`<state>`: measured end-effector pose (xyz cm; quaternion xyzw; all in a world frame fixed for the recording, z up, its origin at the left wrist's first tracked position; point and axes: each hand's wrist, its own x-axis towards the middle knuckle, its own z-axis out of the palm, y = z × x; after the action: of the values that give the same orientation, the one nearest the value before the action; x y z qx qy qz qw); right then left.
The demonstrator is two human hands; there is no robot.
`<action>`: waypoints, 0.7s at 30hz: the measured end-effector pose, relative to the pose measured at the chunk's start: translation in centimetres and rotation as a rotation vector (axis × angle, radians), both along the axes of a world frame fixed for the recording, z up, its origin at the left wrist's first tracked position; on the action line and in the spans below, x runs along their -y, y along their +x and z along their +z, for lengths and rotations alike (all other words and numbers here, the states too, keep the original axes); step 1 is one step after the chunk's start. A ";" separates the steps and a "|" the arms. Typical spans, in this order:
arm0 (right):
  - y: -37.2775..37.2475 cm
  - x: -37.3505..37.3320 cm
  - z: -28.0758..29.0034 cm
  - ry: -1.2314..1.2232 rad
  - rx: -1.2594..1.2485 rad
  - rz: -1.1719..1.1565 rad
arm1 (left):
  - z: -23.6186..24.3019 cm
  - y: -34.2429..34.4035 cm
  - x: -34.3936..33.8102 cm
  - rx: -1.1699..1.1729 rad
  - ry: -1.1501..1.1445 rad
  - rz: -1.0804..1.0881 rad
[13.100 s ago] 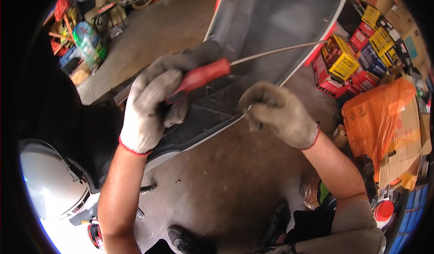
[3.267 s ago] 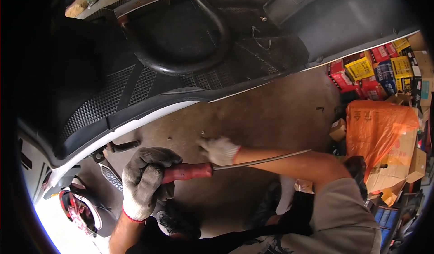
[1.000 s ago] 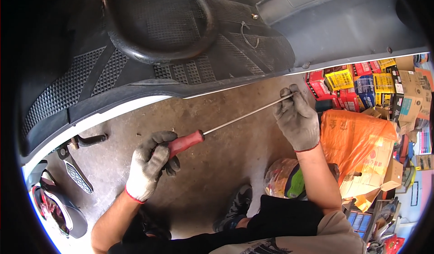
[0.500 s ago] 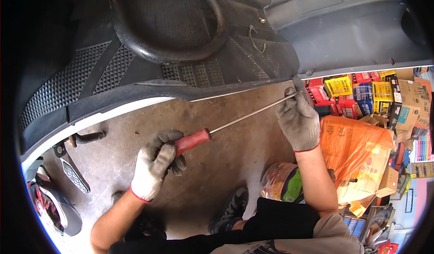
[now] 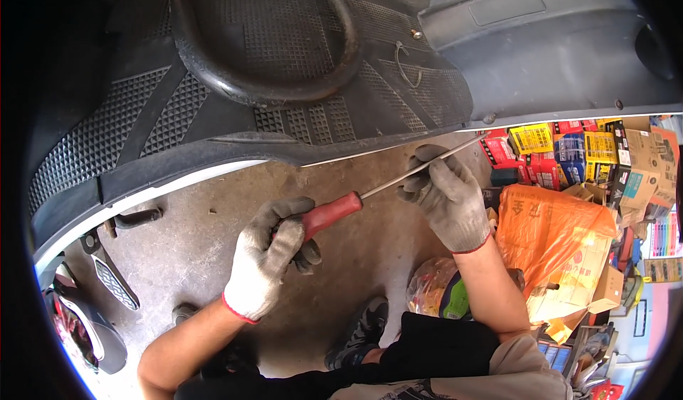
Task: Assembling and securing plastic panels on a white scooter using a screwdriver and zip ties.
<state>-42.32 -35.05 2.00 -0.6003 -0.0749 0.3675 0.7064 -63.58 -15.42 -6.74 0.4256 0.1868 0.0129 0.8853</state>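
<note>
Compared with half a second back, not much has shifted: the view has slid a touch, the long screwdriver with the red handle and thin steel shaft (image 5: pixel 384 186) sits at nearly the same slant, and the right hand has crept slightly down the shaft, away from the tip.

How far along is it? Judging only from what shows, the tip is up at the lower edge of the grey plastic scooter body panel (image 5: pixel 555 58), right by a small fastener near the seam with the black ribbed rubber floor mat (image 5: pixel 213 115). The panel looks to be in place with nothing hanging loose, so the work at that edge seems to be underway and not finished. Whether the tip is actually seated in the fastener is too small to tell.

Hands: the left hand (image 5: pixel 274 258), in a white knit glove with a red cuff, is wrapped fully closed around the red handle. The right hand (image 5: pixel 445 193), in a grey glove, pinches the bare shaft between curled fingers, partly closed, steadying it.

Around them: bare concrete floor (image 5: pixel 213 250), an orange plastic bag (image 5: pixel 555 229) just beside the right forearm, stacked yellow and red cardboard boxes (image 5: pixel 562 147) behind it, and a dark sneaker (image 5: pixel 359 329) below.
</note>
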 end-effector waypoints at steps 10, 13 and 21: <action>0.5 -1.2 1.1 -0.060 0.033 -0.083 | 3.0 1.6 0.1 0.013 0.112 -0.001; 0.8 -1.1 1.2 -0.072 0.039 -0.102 | 3.6 1.9 0.1 0.034 0.167 -0.014; 1.3 -0.8 1.2 -0.053 0.052 -0.108 | 4.1 2.5 0.5 0.057 0.195 0.004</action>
<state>-41.01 -34.24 3.21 -0.6313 -0.0512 0.3150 0.7068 -61.12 -15.95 -2.60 0.5087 0.1604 0.0448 0.8447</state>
